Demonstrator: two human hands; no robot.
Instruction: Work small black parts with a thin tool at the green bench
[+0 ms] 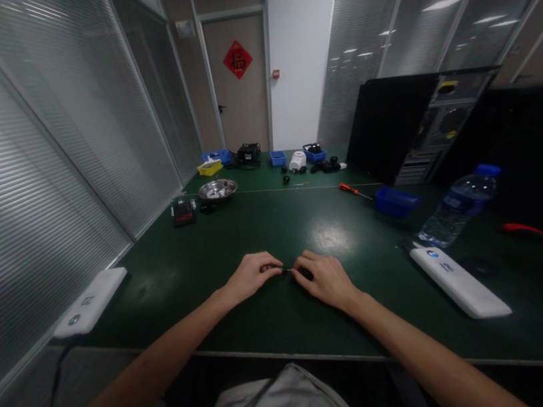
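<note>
Near the front middle of the table, my left hand (256,274) and my right hand (326,278) face each other, a small gap apart. The fingers of my left hand are closed on a small black piece (271,267). A thin, shiny bit reaches across the gap toward the right fingertips. My right hand is curled around another small dark piece (305,273), pinching near that thin bit. Both pieces are mostly covered by fingers and too small to identify. Whether they are joined cannot be made out.
A white flat device (459,279) and a tilted water bottle (461,204) are to the right, near a blue bin (396,202) and an orange-handled screwdriver (354,190). Another white device (92,303) lies left. Farther back are a metal bowl (218,190) and a computer case (422,125).
</note>
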